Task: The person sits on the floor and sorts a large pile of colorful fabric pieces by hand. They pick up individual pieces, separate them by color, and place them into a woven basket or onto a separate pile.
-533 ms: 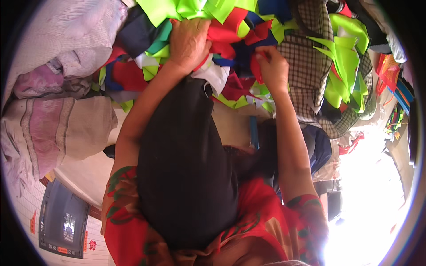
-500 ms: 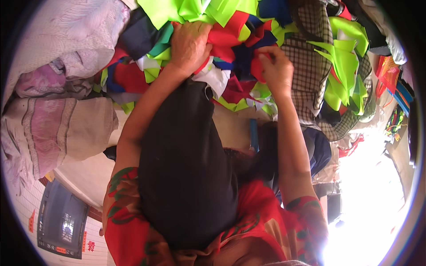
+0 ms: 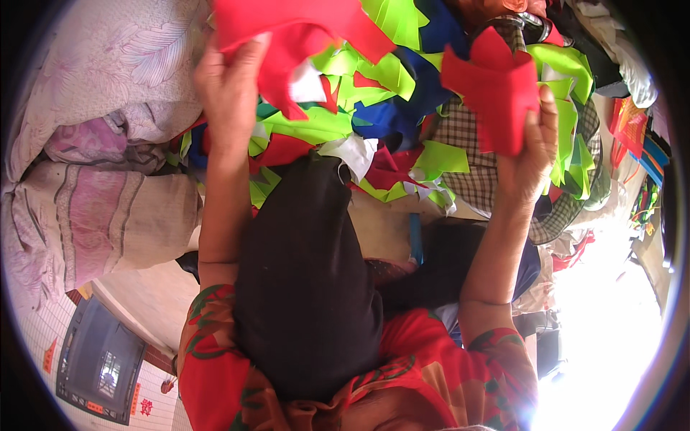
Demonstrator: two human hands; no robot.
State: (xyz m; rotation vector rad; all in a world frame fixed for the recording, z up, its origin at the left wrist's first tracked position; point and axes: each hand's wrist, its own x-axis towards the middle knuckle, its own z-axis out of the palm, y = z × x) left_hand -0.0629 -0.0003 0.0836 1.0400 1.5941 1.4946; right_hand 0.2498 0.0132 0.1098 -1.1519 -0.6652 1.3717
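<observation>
My left hand [image 3: 231,86] is closed on a large red fabric piece [image 3: 287,29] with cut-out edges, raised at the top of the view. A second, smaller red fabric piece [image 3: 496,93] hangs upright from my right hand [image 3: 535,147], pinched between thumb and fingers. Below and between the hands lies a heap of cloth scraps in bright yellow-green [image 3: 309,126], dark blue, red and white. A white scrap [image 3: 350,154] rests by my knee in black trousers [image 3: 309,280].
A checked cloth [image 3: 467,136] lies under the scraps on the right, with more yellow-green pieces [image 3: 564,136] on it. At the left are a patterned pale quilt [image 3: 136,65] and a pink-striped cloth [image 3: 97,215]. Bright light fills the lower right.
Both hands have lifted out of the heap and moved apart, left hand leftward, right hand rightward. Each now holds up a red fabric piece.
</observation>
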